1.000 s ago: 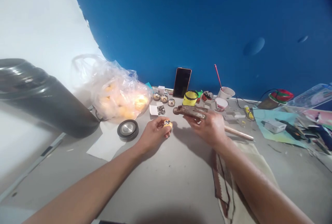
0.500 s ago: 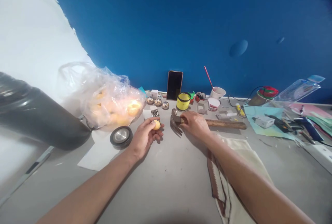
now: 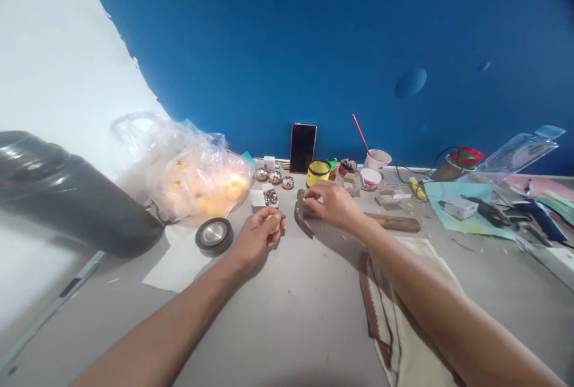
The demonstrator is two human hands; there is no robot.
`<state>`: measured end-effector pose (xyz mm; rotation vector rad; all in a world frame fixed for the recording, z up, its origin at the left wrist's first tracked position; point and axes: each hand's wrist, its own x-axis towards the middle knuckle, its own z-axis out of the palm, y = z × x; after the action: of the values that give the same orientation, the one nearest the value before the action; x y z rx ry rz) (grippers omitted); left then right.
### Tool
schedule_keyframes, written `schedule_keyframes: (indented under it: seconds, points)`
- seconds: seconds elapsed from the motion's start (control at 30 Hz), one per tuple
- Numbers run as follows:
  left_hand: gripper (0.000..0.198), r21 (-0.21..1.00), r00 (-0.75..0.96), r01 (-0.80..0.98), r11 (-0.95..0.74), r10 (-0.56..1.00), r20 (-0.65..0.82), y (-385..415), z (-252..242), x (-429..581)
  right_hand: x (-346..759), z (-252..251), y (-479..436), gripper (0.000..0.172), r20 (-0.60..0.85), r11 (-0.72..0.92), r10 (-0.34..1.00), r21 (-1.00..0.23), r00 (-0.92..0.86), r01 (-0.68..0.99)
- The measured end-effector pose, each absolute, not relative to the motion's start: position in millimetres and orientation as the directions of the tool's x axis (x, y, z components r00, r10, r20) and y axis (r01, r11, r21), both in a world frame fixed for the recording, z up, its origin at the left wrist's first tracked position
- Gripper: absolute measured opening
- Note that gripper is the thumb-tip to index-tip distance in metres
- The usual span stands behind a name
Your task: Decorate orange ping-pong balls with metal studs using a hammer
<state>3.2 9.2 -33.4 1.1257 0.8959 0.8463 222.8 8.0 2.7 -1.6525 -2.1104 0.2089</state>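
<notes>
My left hand (image 3: 262, 231) is closed, its thumb and fingers wrapped round a small yellow ball (image 3: 271, 218) that is mostly hidden now. Just beyond it stands an open little white box (image 3: 271, 198) full of small shiny metal pieces. Over the neck of a claw hammer (image 3: 394, 222) hovers my right hand (image 3: 334, 204), thumb and forefinger pinched together. Whether anything tiny sits in that pinch I cannot tell. The hammer lies flat, its wooden handle pointing right and partly covered by my wrist. Several shiny metal balls (image 3: 275, 177) stand in a row behind the box.
At left are a dark bottle (image 3: 89, 195), a plastic bag of yellow balls (image 3: 201, 177) and a round black lid (image 3: 214, 235). A phone (image 3: 303, 148) leans on the wall beside a yellow tub (image 3: 318, 173). A folded cloth (image 3: 412, 315) lies under my right forearm.
My right hand has come off the hammer and risen slightly, its fingers now pinched. My left hand's fingers have closed further over the yellow ball. The camera view has shifted a little.
</notes>
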Motion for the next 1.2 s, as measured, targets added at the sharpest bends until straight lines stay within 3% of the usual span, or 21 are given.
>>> schedule_keyframes:
  seconds: [0.17, 0.47, 0.77, 1.2]
  points:
    - [0.027, 0.994, 0.447, 0.038, 0.105, 0.888, -0.111, 7, -31, 4, 182, 23, 38, 0.024, 0.039, 0.337, 0.941, -0.173, -0.336, 0.925]
    - [0.03, 0.989, 0.437, 0.127, 0.072, 0.891, -0.121, 5, -27, 4, 125, 17, 80, 0.036, -0.048, 0.255, 0.965, -0.051, -0.257, 0.966]
    - [0.025, 0.988, 0.445, 0.12, 0.093, 0.885, -0.138, 5, -23, 4, 128, 15, 80, 0.028, -0.071, 0.294, 0.953, -0.03, -0.296, 0.955]
    - [0.024, 0.99, 0.459, 0.103, 0.099, 0.878, -0.136, 7, -26, 3, 123, 15, 82, 0.034, -0.125, 0.297, 0.947, -0.026, -0.297, 0.955]
